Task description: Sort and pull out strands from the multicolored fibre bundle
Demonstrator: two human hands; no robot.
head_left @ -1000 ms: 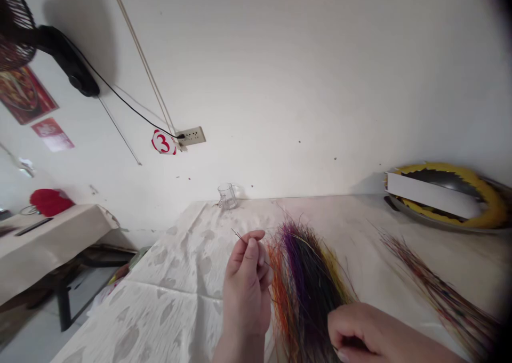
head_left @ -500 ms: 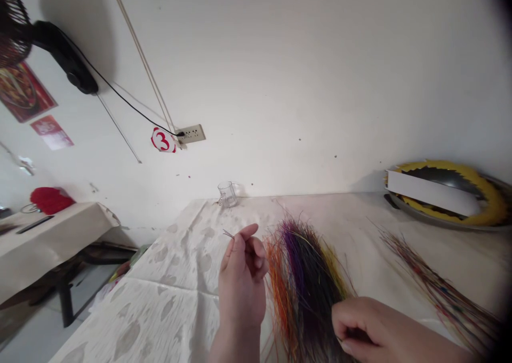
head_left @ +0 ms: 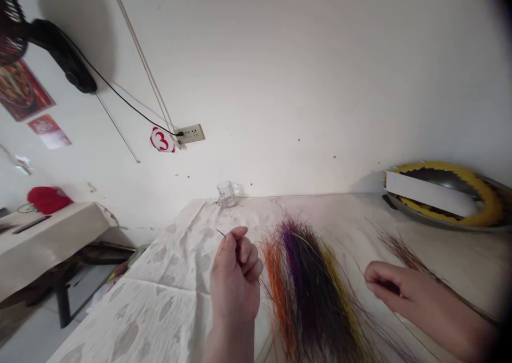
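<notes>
My left hand [head_left: 236,277] is raised over the patterned cloth, thumb and fingers pinched on a few thin wire-like strands [head_left: 220,232] whose dark tips stick out past the thumb. To its right lies a thick bundle of loose wire-like strands [head_left: 312,288], coloured orange, purple, black and yellow. My right hand [head_left: 390,283] is closed in a pinch to the right of this bundle. A single thin strand [head_left: 412,333] runs out below it, seemingly held in its fingers. Behind that hand lies a thinner mixed bundle of strands [head_left: 404,248], partly hidden by the hand and forearm.
A glass mug [head_left: 226,194] stands near the wall on the cloth-covered table [head_left: 160,293]. At the back right sits a metal tray [head_left: 436,222] with a yellow jagged-edged ring [head_left: 494,200] and a white strip [head_left: 432,192]. Another table [head_left: 60,235] stands at left.
My right hand has moved right and up from the thick bundle to beside the thinner one. My left hand has shifted slightly left, its fingers curling in more.
</notes>
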